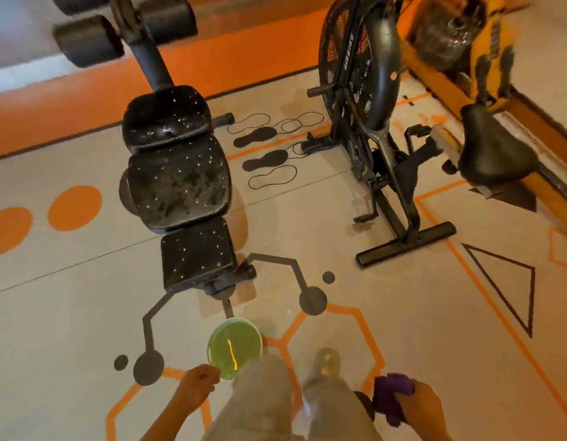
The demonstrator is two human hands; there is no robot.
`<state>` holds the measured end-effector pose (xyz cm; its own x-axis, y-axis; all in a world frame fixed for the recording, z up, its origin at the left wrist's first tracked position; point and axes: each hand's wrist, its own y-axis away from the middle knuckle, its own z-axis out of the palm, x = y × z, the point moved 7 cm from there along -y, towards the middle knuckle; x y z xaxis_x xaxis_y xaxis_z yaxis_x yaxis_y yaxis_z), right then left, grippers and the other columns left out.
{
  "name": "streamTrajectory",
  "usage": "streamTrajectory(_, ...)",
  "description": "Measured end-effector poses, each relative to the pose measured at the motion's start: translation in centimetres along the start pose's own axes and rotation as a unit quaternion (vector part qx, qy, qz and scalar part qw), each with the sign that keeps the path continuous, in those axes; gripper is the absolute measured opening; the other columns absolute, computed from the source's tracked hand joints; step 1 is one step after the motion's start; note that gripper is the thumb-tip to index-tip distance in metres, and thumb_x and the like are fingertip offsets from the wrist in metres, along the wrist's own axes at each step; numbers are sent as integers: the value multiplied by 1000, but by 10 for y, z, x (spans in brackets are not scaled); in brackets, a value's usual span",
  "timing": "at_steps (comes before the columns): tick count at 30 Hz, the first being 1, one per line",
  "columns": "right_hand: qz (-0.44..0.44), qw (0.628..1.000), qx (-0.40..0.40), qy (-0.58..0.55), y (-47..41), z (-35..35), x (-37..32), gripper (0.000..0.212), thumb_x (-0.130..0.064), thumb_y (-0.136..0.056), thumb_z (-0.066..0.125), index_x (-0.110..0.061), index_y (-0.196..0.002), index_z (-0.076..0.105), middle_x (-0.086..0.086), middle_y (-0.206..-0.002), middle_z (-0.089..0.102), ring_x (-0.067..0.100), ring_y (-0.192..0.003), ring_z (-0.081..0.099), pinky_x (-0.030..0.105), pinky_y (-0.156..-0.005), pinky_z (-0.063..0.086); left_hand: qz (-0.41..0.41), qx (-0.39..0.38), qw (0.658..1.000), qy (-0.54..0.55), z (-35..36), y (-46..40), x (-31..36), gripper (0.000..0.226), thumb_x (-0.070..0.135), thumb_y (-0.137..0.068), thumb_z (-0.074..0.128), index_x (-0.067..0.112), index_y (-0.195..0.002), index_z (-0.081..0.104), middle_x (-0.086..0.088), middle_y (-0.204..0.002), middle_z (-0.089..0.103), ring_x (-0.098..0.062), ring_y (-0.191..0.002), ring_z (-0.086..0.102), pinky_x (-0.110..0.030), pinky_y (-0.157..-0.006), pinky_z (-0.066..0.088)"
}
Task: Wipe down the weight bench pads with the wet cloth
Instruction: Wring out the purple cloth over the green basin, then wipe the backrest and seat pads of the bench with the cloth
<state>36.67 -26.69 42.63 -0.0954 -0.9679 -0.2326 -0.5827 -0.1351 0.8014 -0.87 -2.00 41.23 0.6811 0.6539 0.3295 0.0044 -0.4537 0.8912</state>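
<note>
A black weight bench [178,183] with three pads stands ahead of me, its pads speckled with pale crumbs and dusty smears. My left hand [197,385] grips the rim of a green bowl [234,346] filled with water, low in front of my legs. My right hand [423,404] holds a bunched purple cloth [391,394] at the lower right. Both hands are well short of the bench's near pad [197,253].
An air bike [371,122] stands to the right of the bench, with its base bar [406,248] on the floor. A rowing machine seat [493,154] and rail lie at the far right. Black foam rollers [88,41] sit at the bench's far end.
</note>
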Motion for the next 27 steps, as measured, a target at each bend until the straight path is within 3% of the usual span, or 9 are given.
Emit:
streamTrajectory(3, -51, 996, 21, 75, -34, -34, -56, 29, -10, -86, 54, -12, -111, 68, 18, -102, 70, 35, -92, 64, 34, -77, 50, -22, 9, 999, 25, 7, 4, 1, 13, -4, -95, 54, 1, -85, 60, -11, -78, 56, -19, -68, 47, -23, -56, 32)
streamTrajectory(6, -126, 984, 20, 123, -69, -56, -131, 31, -6, -84, 56, -10, -113, 68, 21, -105, 69, 36, -97, 63, 32, -75, 46, -46, 26, 997, 58, 10, -8, 8, 12, 5, -96, 57, 3, -87, 64, -13, -86, 61, -22, -75, 53, -27, -59, 35)
streamTrajectory(8, -144, 979, 27, 140, -90, -68, -174, 31, -5, -83, 58, -7, -112, 67, 21, -102, 69, 36, -93, 63, 30, -70, 44, -67, 34, 995, 66, 14, -21, 21, 13, 16, -85, 68, 4, -83, 65, -13, -85, 61, -22, -72, 53, -26, -57, 33)
streamTrajectory(11, -174, 973, 32, 147, -120, -78, -234, 29, -4, -83, 57, -8, -110, 68, 17, -96, 69, 32, -80, 59, 30, -68, 46, -57, 37, 993, 92, 15, -61, 59, 20, 26, -59, 60, 9, -70, 61, -9, -74, 56, -19, -64, 48, -25, -53, 31)
streamTrajectory(14, -166, 974, 48, 148, -143, -89, -278, 28, -6, -86, 56, -9, -112, 66, 16, -97, 68, 26, -76, 55, 28, -69, 42, 2, 33, 999, 39, 4, -92, 144, 16, 16, -81, 65, 12, -66, 61, -10, -75, 58, -21, -75, 52, -30, -62, 35)
streamTrajectory(16, -142, 975, 51, 166, -153, -97, -299, 30, -9, -87, 53, -14, -114, 66, 13, -100, 68, 25, -78, 54, 27, -71, 41, 47, 21, 998, 19, -4, -113, 206, 20, 6, -94, 57, 7, -76, 66, -12, -82, 61, -23, -79, 54, -29, -64, 39)
streamTrajectory(19, -95, 980, 53, 167, -168, -109, -326, 29, -15, -89, 53, -14, -115, 65, 11, -105, 68, 24, -83, 55, 29, -79, 44, 99, 14, 995, -3, -21, -138, 299, 19, 15, -96, 53, 7, -86, 66, -11, -83, 60, -22, -80, 54, -31, -70, 43)
streamTrajectory(24, -75, 979, 31, 189, -189, -126, -385, 29, -18, -87, 57, -10, -114, 65, 14, -107, 68, 30, -96, 61, 32, -89, 45, 156, 9, 988, 0, -42, -161, 417, 13, 15, -99, 54, 10, -100, 66, -7, -100, 66, -22, -98, 61, -35, -98, 46)
streamTrajectory(27, -80, 975, 10, 207, -216, -132, -440, 36, -17, -87, 58, -9, -121, 61, 15, -119, 64, 31, -112, 58, 33, -100, 41, 154, 6, 987, 37, -40, -175, 455, 14, 10, -100, 51, 6, -107, 63, 0, -102, 62, -14, -101, 56, -26, -96, 40)
